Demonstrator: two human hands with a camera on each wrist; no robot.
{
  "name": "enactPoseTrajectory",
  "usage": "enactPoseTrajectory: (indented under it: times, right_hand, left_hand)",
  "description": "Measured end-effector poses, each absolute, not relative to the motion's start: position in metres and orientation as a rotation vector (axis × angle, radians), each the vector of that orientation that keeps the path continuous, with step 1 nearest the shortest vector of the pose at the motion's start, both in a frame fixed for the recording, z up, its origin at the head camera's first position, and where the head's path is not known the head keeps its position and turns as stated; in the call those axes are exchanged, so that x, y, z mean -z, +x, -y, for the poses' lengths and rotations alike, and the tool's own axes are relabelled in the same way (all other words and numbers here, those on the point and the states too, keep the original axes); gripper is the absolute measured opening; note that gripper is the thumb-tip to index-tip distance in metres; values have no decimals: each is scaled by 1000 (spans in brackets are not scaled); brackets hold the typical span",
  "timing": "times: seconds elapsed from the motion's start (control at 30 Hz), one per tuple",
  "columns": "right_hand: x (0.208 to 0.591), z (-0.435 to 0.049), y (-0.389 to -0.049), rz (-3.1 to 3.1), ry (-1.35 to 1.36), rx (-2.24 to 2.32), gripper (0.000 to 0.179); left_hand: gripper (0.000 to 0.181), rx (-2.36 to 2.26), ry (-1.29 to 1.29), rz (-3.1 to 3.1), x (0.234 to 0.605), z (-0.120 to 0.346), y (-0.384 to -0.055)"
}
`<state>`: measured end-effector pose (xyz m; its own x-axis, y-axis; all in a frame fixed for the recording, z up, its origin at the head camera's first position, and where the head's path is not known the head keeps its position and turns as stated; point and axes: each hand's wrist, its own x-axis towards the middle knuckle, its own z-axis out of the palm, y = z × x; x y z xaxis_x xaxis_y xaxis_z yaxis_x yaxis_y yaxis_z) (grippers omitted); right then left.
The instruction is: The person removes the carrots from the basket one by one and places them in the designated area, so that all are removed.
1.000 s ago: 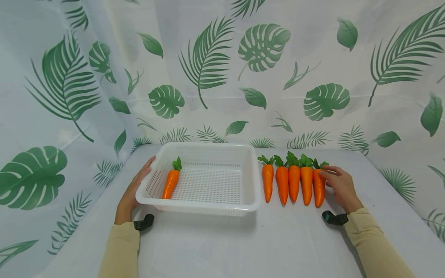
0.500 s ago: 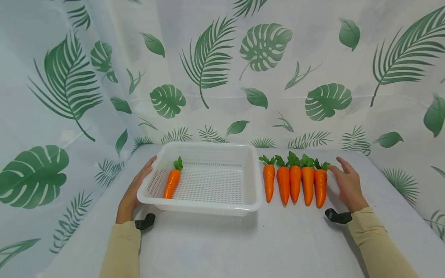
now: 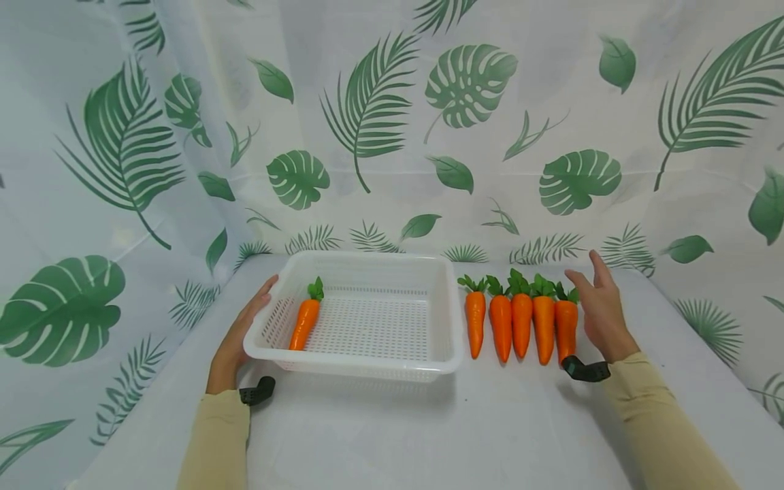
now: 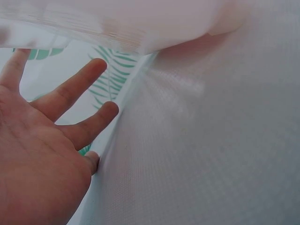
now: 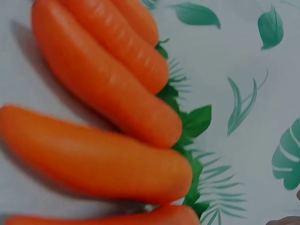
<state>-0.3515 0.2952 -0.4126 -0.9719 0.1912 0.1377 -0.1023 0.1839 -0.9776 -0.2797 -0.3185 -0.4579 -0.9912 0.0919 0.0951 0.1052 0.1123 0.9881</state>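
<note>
A white plastic basket sits left of centre, and one orange carrot with a green top lies inside at its left end. My left hand is against the basket's left side with fingers extended; the left wrist view shows the palm and spread fingers under the basket wall. Several carrots stand in a row right of the basket, tops toward the back. Beside the rightmost carrot my right hand is raised, thumb and fingers apart, holding nothing. The right wrist view shows the row close up, including a carrot.
A white cloth covers the table. Behind and at the sides hangs a white curtain printed with green leaves. Dark wrist devices show at both wrists, the right one overlapping the rightmost carrot's tip.
My right hand has left the rightmost carrot's top, moved right, then lifted slightly up and back left with fingers spread. The left hand and the basket keep their places.
</note>
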Motion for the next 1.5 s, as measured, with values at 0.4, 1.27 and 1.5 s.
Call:
enactPoseTrajectory:
  times: [0.4, 1.27, 1.5]
  right_hand:
    - [391, -254, -356, 2138, 65, -2086, 73]
    - [348, -166, -359, 2119, 504, -2298, 63]
    - [342, -144, -361, 2117, 595, -2355, 64]
  left_hand:
    - [63, 2089, -217, 2319, 456, 318, -278]
    - [63, 2070, -194, 2334, 456, 319, -281]
    - [65, 2080, -178, 2327, 460, 319, -282]
